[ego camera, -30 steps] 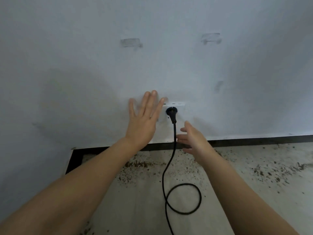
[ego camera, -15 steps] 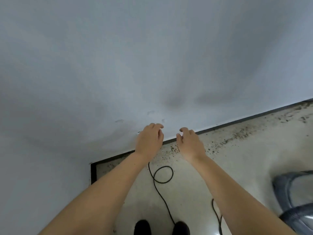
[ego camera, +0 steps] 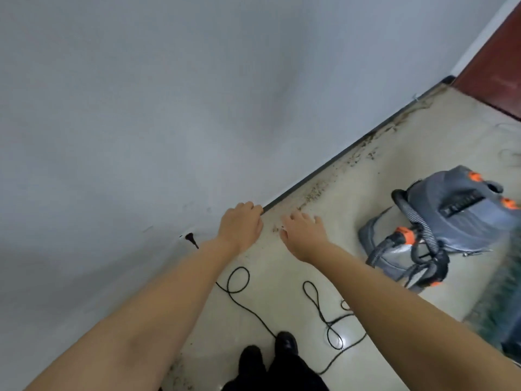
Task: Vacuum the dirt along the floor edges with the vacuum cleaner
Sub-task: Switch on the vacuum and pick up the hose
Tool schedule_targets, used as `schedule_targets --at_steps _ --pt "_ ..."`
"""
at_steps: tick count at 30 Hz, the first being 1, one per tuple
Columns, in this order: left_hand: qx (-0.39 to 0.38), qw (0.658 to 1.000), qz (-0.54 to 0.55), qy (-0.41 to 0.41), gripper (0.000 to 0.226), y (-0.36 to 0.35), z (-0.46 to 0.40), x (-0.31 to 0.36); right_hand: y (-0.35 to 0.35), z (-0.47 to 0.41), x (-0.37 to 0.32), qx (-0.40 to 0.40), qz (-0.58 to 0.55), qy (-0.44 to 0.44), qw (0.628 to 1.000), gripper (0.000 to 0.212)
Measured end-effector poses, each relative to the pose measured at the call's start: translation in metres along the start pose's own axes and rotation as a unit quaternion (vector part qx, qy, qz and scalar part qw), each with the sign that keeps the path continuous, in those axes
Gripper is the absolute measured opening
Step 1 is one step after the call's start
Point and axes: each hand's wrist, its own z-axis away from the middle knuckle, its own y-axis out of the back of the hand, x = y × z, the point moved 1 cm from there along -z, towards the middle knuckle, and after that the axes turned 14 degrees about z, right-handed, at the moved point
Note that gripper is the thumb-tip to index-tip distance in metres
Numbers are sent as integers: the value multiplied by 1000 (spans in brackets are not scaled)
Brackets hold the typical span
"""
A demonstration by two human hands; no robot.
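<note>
Both arms were stretched out ahead of the person, and neither hand held anything: the left hand [ego camera: 241, 225] hung with loosely curled fingers near the wall [ego camera: 141, 122], and the right hand [ego camera: 303, 231] was spread, relaxed, over the floor [ego camera: 282, 277]. The plug [ego camera: 191, 239] sat in the wall low down, its black cord [ego camera: 239, 292] looping across the floor past the person's shoes [ego camera: 270, 354]. The vacuum cleaner [ego camera: 451, 218], grey with orange fittings, stood off to the right with its hose [ego camera: 420, 221] coiled against it, well apart from both hands. Brown dirt [ego camera: 315, 190] lay scattered along the dark skirting strip [ego camera: 324, 170]. To my eye the sensible move was to turn right, take the hose near its nozzle, and step clear of the cord loops before pulling the machine toward the edge.
</note>
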Motion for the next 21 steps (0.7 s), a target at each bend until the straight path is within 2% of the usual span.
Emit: schedule_targets --at_steps 4,11,16,21 --pt "-29 998 17 -50 31 -9 -17 44 -15 40 54 -47 -2 -61 997 44" --pt "-54 978 45 -195 30 -30 -56 155 -29 97 161 -64 -29 -199 977 36" --pt "-66 966 38 -247 30 -61 -80 243 -55 134 236 -58 -66 -267 960 39" --pt "-114 963 72 -235 24 -119 -114 330 -105 158 321 -58 -101 -285 952 37"
